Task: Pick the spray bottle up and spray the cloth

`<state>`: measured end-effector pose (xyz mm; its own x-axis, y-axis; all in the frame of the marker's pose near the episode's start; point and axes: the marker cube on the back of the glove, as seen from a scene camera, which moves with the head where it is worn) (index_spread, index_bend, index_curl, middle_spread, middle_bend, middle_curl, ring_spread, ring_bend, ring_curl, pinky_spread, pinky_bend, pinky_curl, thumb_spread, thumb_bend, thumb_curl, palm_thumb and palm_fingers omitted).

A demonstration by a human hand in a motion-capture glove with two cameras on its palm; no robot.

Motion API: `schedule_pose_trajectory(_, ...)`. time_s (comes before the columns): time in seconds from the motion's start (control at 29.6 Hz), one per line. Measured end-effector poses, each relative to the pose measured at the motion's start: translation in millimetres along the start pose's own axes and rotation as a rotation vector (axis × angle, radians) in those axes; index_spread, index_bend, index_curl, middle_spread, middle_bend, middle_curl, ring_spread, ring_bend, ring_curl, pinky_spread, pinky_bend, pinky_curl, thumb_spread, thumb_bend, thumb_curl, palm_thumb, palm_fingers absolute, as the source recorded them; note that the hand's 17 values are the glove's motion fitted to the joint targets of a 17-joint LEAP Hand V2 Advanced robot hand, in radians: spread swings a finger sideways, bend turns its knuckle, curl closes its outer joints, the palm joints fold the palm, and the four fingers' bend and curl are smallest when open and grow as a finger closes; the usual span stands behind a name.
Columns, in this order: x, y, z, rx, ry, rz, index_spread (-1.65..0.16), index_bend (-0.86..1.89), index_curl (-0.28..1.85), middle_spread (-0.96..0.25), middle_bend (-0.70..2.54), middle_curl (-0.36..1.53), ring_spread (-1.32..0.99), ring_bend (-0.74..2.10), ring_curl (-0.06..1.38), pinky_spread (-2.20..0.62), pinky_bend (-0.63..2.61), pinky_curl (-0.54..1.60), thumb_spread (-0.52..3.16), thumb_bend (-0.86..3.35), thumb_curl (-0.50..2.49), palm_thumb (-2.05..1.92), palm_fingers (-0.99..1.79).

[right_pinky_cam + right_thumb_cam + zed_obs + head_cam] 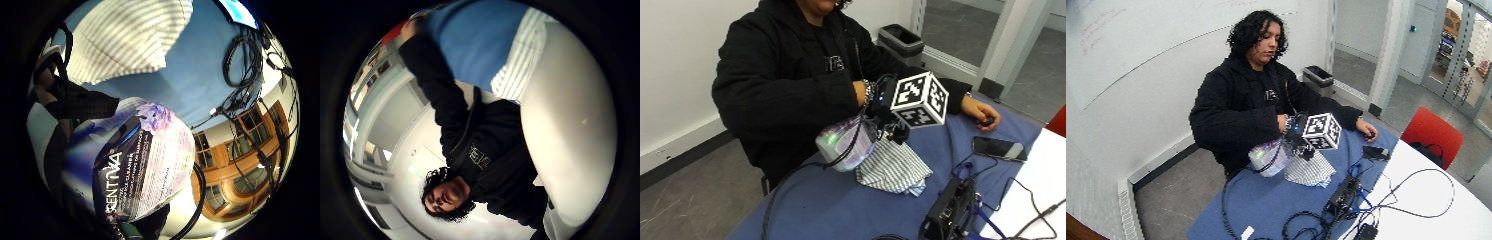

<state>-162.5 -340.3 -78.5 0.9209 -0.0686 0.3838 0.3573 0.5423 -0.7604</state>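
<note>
- Pick-up looks done: the bottle (843, 145) is off the counter (840, 210) and tilted, its body out toward the counter's near edge and its head up under the right hand (885, 107).
- The little-finger palm view shows the bottle's label (137, 175) filling much of the frame, so the bottle is close against the palm; black gloved fingers (82, 102) wrap over its upper part. I read the fingers as clamped on the bottle's neck, though the trigger itself is hidden.
- The cloth (896, 167), striped white and blue, lies crumpled on the blue counter just beside and below the bottle's head; it shows again in the palm view (125, 40), near the bottle.
- The nozzle end seems aimed toward the cloth, but I cannot tell exactly where it points.
- No mist or wet patch shows, so whether any spraying has taken place cannot be told.
- Left, by my judgement: squeeze the trigger with the nozzle on the cloth.
- The bare hand (981, 114) rests on the counter well apart from the cloth, past a phone (999, 148).
</note>
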Motion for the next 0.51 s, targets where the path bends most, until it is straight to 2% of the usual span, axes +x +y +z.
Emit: schedule_pose_trajectory(0.51,-86,-20,-71,0.312,-0.187,-0.369,-0.25,0.14,0.46,-0.21,0.45,0.59,-0.22,0.75,0.52,-0.26,0.57,0.44,0.45,-0.02,0.85,1.11,1.2)
